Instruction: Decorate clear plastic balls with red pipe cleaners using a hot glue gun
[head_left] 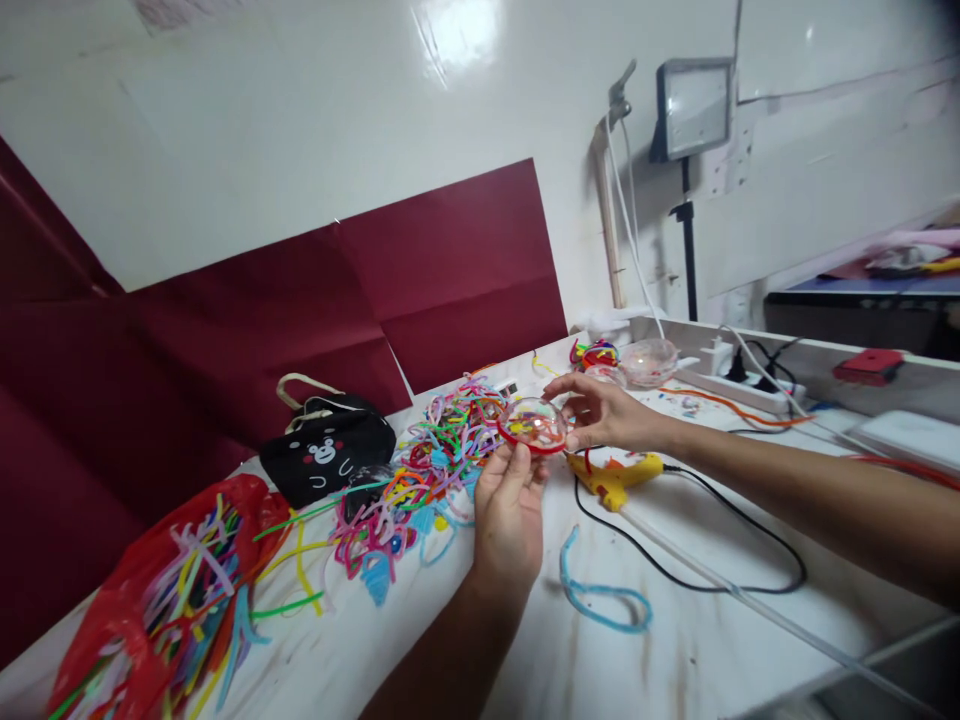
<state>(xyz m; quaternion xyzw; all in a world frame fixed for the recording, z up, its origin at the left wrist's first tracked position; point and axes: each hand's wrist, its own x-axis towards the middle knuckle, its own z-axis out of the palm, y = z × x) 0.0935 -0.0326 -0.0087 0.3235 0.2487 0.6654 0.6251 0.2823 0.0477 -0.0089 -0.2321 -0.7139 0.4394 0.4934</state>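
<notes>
A clear plastic dome (534, 420) with a fuzzy red band round its rim is held up over the table. My left hand (511, 510) grips the rim from below, thumb in front. At the dome's right side, my right hand (611, 412) has its thumb against the rim and its curved fingers by the upper edge. Just under that hand lies a yellow glue gun (619, 478) with a long clear glue stick (690, 550) coming from its back. Nearer me, a bent blue pipe cleaner (600, 592) rests on the table. A tangled pile of colourful pipe cleaners (450, 440) is behind my left hand.
At the left stand a red plastic bag (112, 590) of pipe cleaners and a black drawstring bag (326, 450). Another clear dome (649, 362) sits at the back. A power strip (754, 388), the glue gun's black cord (795, 580) and a lamp (694, 108) are on the right.
</notes>
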